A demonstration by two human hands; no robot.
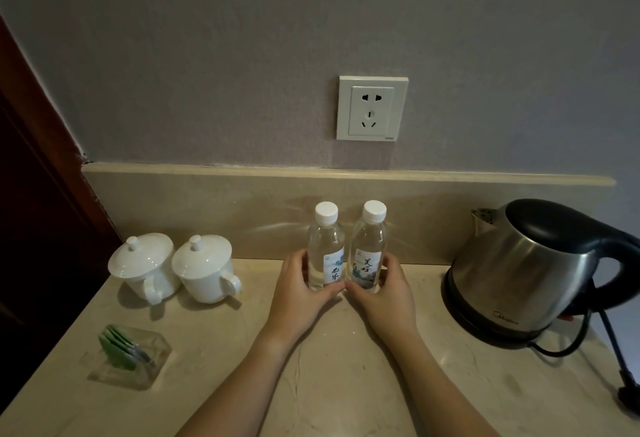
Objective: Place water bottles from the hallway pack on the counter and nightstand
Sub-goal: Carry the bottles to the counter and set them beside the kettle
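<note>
Two small clear water bottles with white caps stand upright side by side on the beige marble counter, close to the backsplash. My left hand wraps around the base of the left bottle. My right hand wraps around the base of the right bottle. Both labels face me and the two bottles nearly touch. My thumbs meet in front between them.
Two white lidded cups stand to the left. A clear holder with green tea sachets sits front left. A steel kettle on its base stands at the right, its black cord trailing forward. A wall socket is above.
</note>
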